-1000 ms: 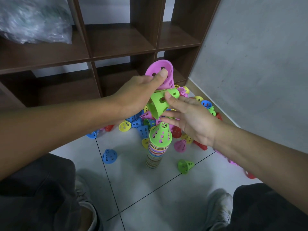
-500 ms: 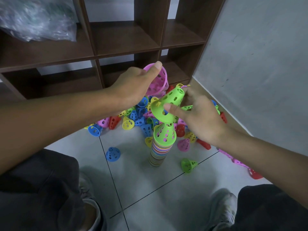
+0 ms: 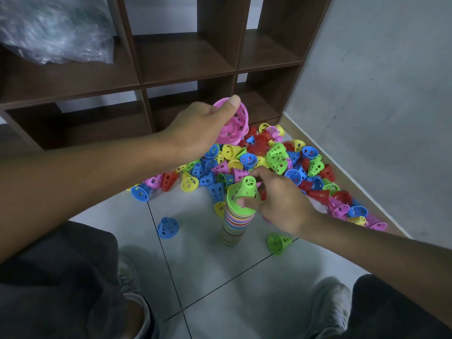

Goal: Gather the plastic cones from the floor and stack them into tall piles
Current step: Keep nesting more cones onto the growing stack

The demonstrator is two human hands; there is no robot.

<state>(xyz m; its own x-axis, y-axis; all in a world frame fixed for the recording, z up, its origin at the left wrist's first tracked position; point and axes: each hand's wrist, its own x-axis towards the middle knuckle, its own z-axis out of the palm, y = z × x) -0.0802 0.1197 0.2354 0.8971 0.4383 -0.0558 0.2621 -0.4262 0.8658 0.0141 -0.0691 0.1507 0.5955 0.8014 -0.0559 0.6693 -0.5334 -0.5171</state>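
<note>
**Hands at the cone stack**

Left hand (image 3: 198, 128): fingers curled round a pink perforated plastic cone (image 3: 234, 126), held raised; cone partly hidden. Right hand (image 3: 278, 204): pinches the green perforated plastic cone (image 3: 242, 192) atop the striped multicoloured cone stack (image 3: 233, 226) on the floor; stack base blurred.

Plain room corner: tiled floor (image 3: 220, 277), wooden shelving (image 3: 186, 59)

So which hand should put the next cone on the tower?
Probably the left hand: it already grips a pink cone held up above the stack. The right hand is busy at the green cone on top.
</note>
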